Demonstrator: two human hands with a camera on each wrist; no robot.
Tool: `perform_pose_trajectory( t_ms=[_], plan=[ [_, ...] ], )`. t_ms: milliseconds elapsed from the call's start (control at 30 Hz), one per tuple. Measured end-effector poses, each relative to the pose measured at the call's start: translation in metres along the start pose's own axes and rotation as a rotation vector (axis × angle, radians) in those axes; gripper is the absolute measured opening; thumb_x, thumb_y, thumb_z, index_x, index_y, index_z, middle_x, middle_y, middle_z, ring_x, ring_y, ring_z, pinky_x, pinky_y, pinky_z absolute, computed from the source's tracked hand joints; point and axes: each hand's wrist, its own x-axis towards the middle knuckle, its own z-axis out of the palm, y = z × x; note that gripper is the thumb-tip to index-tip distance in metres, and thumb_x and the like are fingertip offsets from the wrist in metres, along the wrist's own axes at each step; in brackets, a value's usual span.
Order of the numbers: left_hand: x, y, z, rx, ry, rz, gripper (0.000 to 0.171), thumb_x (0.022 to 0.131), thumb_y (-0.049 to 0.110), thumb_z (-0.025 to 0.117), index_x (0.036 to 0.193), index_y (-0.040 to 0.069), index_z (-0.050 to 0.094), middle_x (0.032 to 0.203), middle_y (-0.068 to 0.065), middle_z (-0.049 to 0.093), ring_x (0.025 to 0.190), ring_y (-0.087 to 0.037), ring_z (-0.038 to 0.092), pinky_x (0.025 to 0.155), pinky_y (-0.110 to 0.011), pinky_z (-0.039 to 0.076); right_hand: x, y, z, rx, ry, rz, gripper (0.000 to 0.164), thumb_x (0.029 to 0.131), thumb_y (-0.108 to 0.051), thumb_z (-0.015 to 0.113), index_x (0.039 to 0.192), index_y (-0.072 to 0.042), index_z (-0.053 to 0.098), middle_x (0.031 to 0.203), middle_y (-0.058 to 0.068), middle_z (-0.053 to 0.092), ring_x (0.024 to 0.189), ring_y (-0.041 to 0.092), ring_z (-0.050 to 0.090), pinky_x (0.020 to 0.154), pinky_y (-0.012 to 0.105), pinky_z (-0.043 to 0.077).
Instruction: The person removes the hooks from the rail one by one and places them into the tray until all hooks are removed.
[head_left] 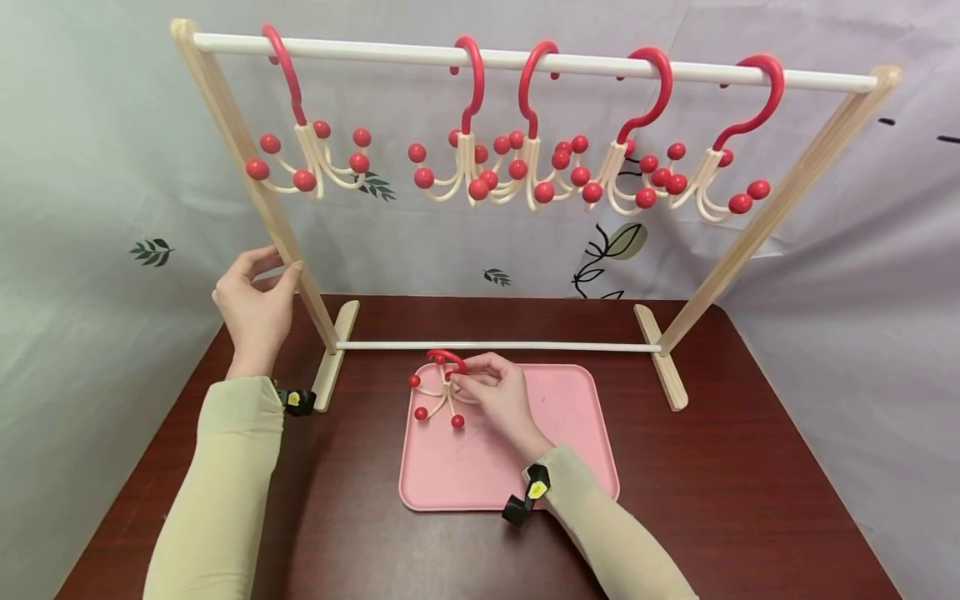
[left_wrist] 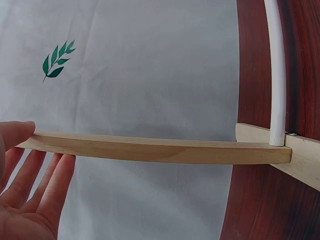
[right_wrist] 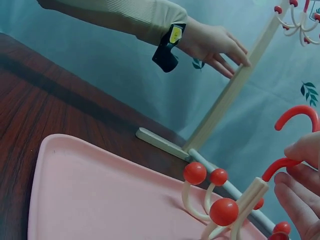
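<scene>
My right hand [head_left: 504, 400] pinches the red hook of a multi-armed hanger [head_left: 447, 386] between thumb and fingers, over the left part of a pink tray [head_left: 570, 433]. The hanger has cream curved arms tipped with red balls; the right wrist view shows its red hook [right_wrist: 300, 114] rising past my fingers. At the left, my left hand [head_left: 258, 304] holds the rack's wooden left post [head_left: 288, 242], with the thumb on one side and the fingers against the other in the left wrist view.
Several similar hangers, such as the leftmost hanger [head_left: 313, 158], hang from the rack's white top rod [head_left: 375, 52]. A lower white rod [head_left: 510, 346] runs behind the tray between wooden feet [head_left: 663, 367]. The dark wooden table [head_left: 757, 467] meets a pale patterned cloth behind.
</scene>
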Motion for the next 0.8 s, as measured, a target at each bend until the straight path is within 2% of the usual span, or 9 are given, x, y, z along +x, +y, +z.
perform_pose_trajectory(
  t_ms=[100, 200, 333, 433, 533, 633, 800],
  plan=[
    [0.0, 0.0, 0.0, -0.001, -0.002, -0.004, 0.035, 0.092, 0.031, 0.078, 0.124, 0.02, 0.074, 0.117, 0.001, 0.074, 0.089, -0.011, 0.071, 0.079, -0.024, 0.059, -0.002, 0.0, -0.004, -0.021, -0.009, -0.031, 0.028, 0.085, 0.01, 0.077, 0.111, 0.009, 0.069, 0.104, 0.025, 0.072, 0.096, 0.037, 0.072, 0.081, 0.055, 0.058],
    [0.0, 0.001, -0.001, -0.006, -0.004, -0.006, 0.034, 0.092, 0.031, 0.078, 0.124, 0.02, 0.074, 0.117, 0.0, 0.074, 0.091, -0.014, 0.072, 0.079, -0.024, 0.059, -0.004, -0.003, -0.009, -0.065, -0.012, -0.068, 0.03, 0.084, 0.006, 0.08, 0.112, 0.007, 0.07, 0.105, 0.02, 0.073, 0.096, 0.032, 0.073, 0.08, 0.046, 0.061],
    [0.0, 0.0, 0.0, -0.006, -0.004, -0.011, 0.034, 0.092, 0.03, 0.077, 0.125, 0.02, 0.074, 0.117, 0.0, 0.073, 0.094, -0.015, 0.072, 0.08, -0.025, 0.059, -0.011, -0.014, -0.016, -0.088, -0.029, -0.093, 0.032, 0.085, 0.006, 0.079, 0.115, 0.01, 0.069, 0.111, 0.023, 0.072, 0.103, 0.038, 0.07, 0.081, 0.031, 0.06],
    [0.0, -0.001, 0.0, -0.005, -0.005, -0.015, 0.035, 0.092, 0.03, 0.077, 0.125, 0.02, 0.074, 0.118, 0.0, 0.073, 0.095, -0.015, 0.072, 0.081, -0.026, 0.059, -0.013, -0.016, -0.024, -0.084, -0.031, -0.094, 0.031, 0.086, 0.005, 0.079, 0.115, 0.009, 0.069, 0.114, 0.027, 0.07, 0.106, 0.042, 0.068, 0.084, 0.035, 0.06],
    [0.0, -0.001, 0.0, -0.006, -0.008, -0.02, 0.035, 0.092, 0.031, 0.077, 0.126, 0.02, 0.074, 0.118, 0.0, 0.073, 0.096, -0.014, 0.071, 0.081, -0.026, 0.059, -0.012, -0.008, -0.034, -0.111, -0.013, -0.111, 0.03, 0.086, 0.005, 0.079, 0.115, 0.005, 0.071, 0.114, 0.024, 0.071, 0.106, 0.039, 0.069, 0.087, 0.039, 0.059],
    [0.0, -0.001, 0.0, -0.007, -0.012, -0.025, 0.036, 0.092, 0.031, 0.077, 0.126, 0.02, 0.073, 0.119, 0.0, 0.073, 0.096, -0.014, 0.071, 0.081, -0.027, 0.059, -0.014, -0.01, -0.043, -0.156, 0.007, -0.129, 0.031, 0.086, 0.008, 0.078, 0.115, 0.004, 0.072, 0.114, 0.02, 0.072, 0.106, 0.036, 0.069, 0.089, 0.035, 0.058],
    [-0.001, 0.0, -0.001, -0.011, -0.017, -0.03, 0.036, 0.092, 0.031, 0.077, 0.126, 0.019, 0.073, 0.119, 0.0, 0.072, 0.097, -0.014, 0.071, 0.082, -0.028, 0.059, -0.017, -0.017, -0.06, -0.179, 0.017, -0.134, 0.034, 0.085, 0.007, 0.078, 0.118, 0.005, 0.071, 0.118, 0.022, 0.07, 0.111, 0.035, 0.068, 0.088, 0.032, 0.058]
  ],
)
